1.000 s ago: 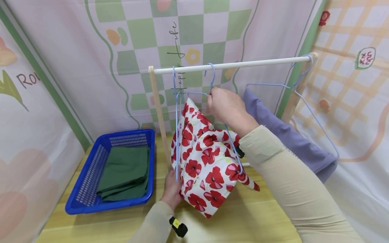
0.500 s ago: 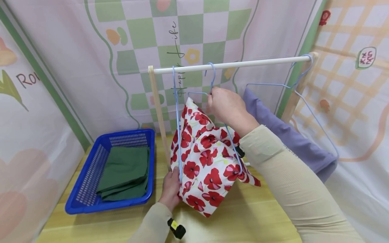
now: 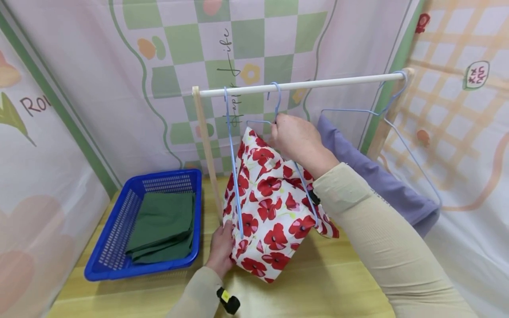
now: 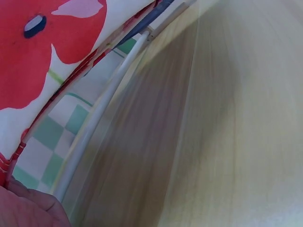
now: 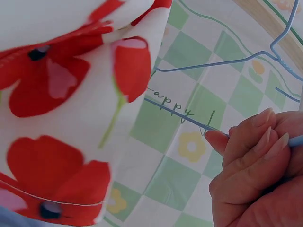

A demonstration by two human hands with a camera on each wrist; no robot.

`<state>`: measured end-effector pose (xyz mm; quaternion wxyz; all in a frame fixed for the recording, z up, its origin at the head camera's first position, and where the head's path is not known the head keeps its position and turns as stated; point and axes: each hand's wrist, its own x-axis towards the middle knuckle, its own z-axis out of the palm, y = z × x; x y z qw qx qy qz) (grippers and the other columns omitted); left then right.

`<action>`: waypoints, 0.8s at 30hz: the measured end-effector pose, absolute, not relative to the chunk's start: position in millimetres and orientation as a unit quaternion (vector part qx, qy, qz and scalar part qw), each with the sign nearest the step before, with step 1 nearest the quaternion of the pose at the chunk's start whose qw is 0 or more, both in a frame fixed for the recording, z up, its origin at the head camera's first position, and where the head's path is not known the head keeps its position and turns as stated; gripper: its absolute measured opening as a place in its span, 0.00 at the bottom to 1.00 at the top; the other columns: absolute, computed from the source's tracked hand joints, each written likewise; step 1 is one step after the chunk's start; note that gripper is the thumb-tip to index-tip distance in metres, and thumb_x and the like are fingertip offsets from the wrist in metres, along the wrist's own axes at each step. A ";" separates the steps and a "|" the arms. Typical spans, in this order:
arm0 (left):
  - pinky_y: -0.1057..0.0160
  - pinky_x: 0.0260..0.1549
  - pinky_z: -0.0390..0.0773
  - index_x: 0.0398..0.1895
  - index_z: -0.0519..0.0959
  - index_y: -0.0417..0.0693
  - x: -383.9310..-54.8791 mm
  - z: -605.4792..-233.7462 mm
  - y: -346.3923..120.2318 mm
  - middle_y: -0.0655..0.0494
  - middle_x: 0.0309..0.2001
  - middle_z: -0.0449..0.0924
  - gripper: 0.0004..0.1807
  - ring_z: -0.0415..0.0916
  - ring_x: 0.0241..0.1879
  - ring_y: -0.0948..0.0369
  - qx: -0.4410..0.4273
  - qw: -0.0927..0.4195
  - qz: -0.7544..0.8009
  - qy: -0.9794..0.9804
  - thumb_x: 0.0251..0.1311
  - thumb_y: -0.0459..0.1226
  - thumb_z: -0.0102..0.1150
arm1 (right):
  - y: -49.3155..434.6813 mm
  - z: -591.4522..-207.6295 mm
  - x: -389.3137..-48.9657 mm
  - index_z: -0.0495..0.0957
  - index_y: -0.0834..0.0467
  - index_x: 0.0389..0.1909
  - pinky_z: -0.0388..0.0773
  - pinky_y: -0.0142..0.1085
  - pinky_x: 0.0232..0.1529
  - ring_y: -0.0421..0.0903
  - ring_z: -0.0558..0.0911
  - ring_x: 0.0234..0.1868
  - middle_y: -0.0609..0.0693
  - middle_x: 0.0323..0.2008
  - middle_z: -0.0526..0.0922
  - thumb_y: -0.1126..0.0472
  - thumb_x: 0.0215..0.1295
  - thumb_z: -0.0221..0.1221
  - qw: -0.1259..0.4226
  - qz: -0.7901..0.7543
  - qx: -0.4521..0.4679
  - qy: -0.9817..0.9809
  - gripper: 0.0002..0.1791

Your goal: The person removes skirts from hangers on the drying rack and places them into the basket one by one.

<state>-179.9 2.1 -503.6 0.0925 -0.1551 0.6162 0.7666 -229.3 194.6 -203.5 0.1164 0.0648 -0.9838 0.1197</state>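
A white cloth with red poppies (image 3: 268, 207) hangs draped over a blue wire hanger (image 3: 277, 99), whose hook sits on the white rod (image 3: 318, 84). My right hand (image 3: 300, 139) grips that hanger just below its hook; in the right wrist view its curled fingers (image 5: 255, 161) wrap the wire. Lower down, my left hand (image 3: 220, 247) pinches the cloth's left edge, and only part of the hand (image 4: 33, 205) shows at the corner of the left wrist view. A second blue hanger (image 3: 233, 163) hangs edge-on in front of the cloth's left side.
At left on the wooden table (image 3: 318, 282) stands a blue basket (image 3: 92, 260) with folded green cloth (image 3: 163, 221) inside. On the right end of the rod another hanger (image 3: 391, 106) bears a purple cloth (image 3: 366, 172). A wooden post (image 3: 207, 150) supports the rod's left end.
The left hand has moved slightly left and down with the cloth's edge. The lower end of the left hanger has swung right, across the cloth. The right hand stays in place.
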 end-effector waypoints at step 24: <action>0.57 0.52 0.82 0.72 0.68 0.41 -179.2 -505.0 -6.4 0.42 0.59 0.80 0.35 0.81 0.53 0.53 -0.156 0.073 0.735 0.656 0.80 0.59 0.42 | 194.9 -201.5 -228.0 0.78 0.59 0.45 0.81 0.56 0.46 0.57 0.81 0.41 0.58 0.44 0.85 0.54 0.80 0.43 0.130 0.123 0.070 -0.981 0.17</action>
